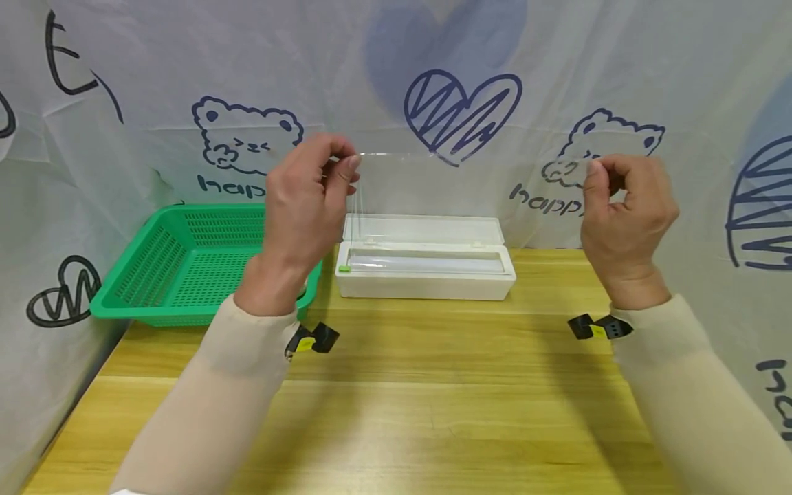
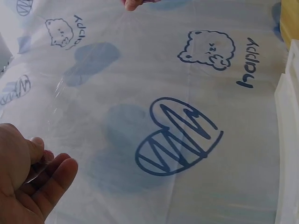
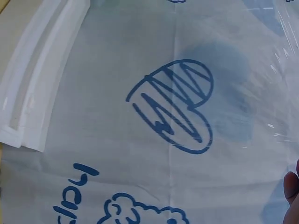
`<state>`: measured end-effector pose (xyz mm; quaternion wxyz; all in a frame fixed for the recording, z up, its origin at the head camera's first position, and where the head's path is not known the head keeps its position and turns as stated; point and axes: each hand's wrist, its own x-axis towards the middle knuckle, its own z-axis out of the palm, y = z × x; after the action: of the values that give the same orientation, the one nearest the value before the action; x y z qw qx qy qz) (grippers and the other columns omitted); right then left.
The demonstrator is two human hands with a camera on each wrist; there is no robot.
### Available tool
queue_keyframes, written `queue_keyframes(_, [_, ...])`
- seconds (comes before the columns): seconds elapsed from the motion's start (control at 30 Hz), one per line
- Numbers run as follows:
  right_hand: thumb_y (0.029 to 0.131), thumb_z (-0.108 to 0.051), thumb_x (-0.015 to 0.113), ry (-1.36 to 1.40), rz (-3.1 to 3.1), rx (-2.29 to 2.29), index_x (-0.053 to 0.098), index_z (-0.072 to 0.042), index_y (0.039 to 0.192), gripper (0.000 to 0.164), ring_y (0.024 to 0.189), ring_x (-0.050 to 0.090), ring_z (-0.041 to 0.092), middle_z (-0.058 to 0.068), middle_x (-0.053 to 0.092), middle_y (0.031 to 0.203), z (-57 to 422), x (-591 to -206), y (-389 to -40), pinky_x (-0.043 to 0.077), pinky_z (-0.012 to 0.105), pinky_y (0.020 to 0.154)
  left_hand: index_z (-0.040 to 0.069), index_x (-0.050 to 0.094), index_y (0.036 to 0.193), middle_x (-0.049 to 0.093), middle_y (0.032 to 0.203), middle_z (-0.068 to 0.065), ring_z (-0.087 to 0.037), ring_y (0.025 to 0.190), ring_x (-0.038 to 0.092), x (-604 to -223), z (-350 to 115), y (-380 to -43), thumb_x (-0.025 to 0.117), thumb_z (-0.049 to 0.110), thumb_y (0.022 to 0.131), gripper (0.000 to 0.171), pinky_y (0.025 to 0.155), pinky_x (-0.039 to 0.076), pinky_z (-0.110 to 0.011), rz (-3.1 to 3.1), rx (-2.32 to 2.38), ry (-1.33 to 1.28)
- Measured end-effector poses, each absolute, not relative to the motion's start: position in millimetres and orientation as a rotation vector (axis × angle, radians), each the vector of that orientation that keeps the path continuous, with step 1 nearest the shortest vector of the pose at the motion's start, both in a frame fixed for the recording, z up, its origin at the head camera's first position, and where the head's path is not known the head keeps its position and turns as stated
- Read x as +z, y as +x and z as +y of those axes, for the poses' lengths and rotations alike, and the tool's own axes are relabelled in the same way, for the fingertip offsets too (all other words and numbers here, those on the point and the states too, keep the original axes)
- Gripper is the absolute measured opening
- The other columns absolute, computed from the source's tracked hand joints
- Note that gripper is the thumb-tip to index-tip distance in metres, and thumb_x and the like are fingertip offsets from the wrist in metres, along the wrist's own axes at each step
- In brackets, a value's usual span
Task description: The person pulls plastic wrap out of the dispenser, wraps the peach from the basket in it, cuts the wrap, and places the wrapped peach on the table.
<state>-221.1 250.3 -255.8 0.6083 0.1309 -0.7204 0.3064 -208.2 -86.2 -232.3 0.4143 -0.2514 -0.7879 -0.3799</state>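
A sheet of clear cling film (image 1: 396, 157) is stretched in the air between both hands, showing mostly as glints. My left hand (image 1: 306, 203) pinches its left corner between thumb and fingers. On the other side my right hand (image 1: 631, 216) pinches the right corner, thumb against forefinger. Below the film stands a white cling film dispenser (image 1: 427, 285) with its lid raised and a roll inside; film edges run from the left hand down towards it. In the left wrist view the left thumb and fingers (image 2: 58, 179) meet on the film. Only a bit of hand shows in the right wrist view.
A green plastic basket (image 1: 204, 320) stands left of the dispenser, partly behind the left forearm. A small green slider (image 1: 344, 269) sits at the dispenser's left end. Behind the wooden table (image 1: 458, 385) hangs a white sheet (image 1: 346, 62) with drawn hearts and bears.
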Motion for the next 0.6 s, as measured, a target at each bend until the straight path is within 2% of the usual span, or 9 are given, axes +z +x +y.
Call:
queue_keyframes(0.37, [0.091, -0.015, 0.061, 0.278, -1.592, 0.716, 0.065, 0.008, 0.085, 0.024, 0.08, 0.054, 0.034, 0.027, 0.059, 0.08, 251, -241, -204, 0.04, 0.024, 0.073, 0.0, 0.063, 0.093, 0.063, 0.084, -0.012, -0.013, 0.071, 0.064, -216, -86, -190, 0.057, 0.018, 0.098, 0.019, 0.067, 0.055, -0.026, -1.848, -0.977, -0.696])
queue_keyframes(0.6, [0.088, -0.013, 0.061, 0.301, -1.539, 0.73, 0.064, 0.009, 0.08, 0.024, 0.076, 0.053, 0.036, 0.027, 0.058, 0.076, 253, -238, -193, 0.038, 0.024, 0.072, -0.002, 0.061, 0.091, 0.062, 0.081, -0.013, -0.011, 0.07, 0.062, -212, -89, -178, 0.058, 0.016, 0.097, 0.019, 0.062, 0.052, -0.024, -1.778, -0.918, -0.785])
